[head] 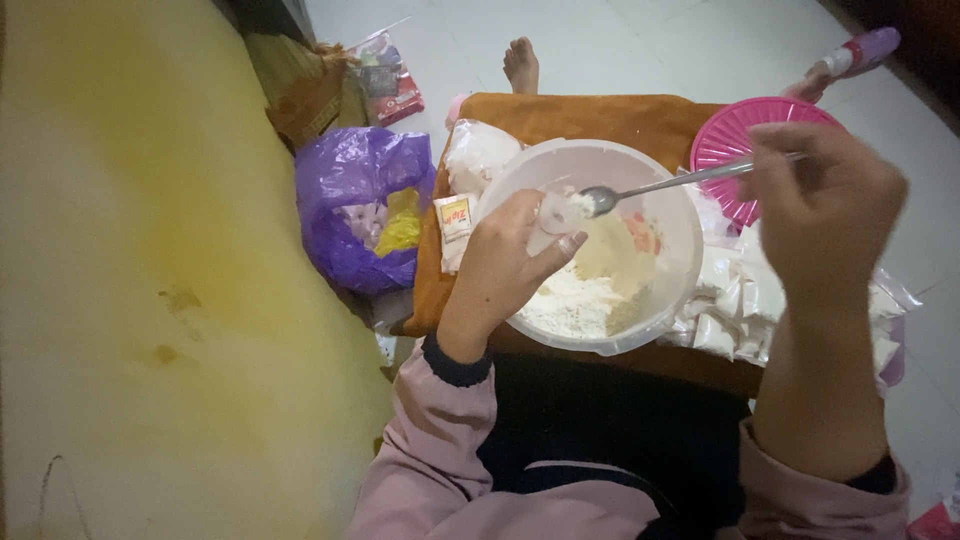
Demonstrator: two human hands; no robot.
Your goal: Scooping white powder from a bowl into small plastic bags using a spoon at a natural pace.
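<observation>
Step in hand, as judged: filling a small packet by the spoonful. Your left hand (505,265) is closed around a small clear plastic pouch (556,215), holding it mouth-up over the white bowl (675,215). Your right hand (815,205) is pinched shut on the handle of a metal spoon (660,185), whose tip sits right at the pouch's mouth with a little white powder on it.

The pouch hangs above the bowl's left half, over the heap of flour-like powder (585,295), which is white with a yellower patch. The bowl rests on an orange-brown cloth (600,115) across your lap.

Next move, as judged: it calls for a slow tilt of the spoon with the pouch mouth kept open and steady beneath it, so any spill falls back into the bowl.

Count:
- Bowls: one.
- Spoons: one.
- Pouches in hand: one.
- Filled white packets (735,300) heaped just right of the bowl: many, too overlapped to count.
- Small printed sachets (456,225) at the bowl's left edge: one.
- Pink slotted lids (735,140) behind the spoon: one.
- Purple plastic bags (360,205) on the floor: one.
- Spray bottles (860,52) at far right: one.
</observation>
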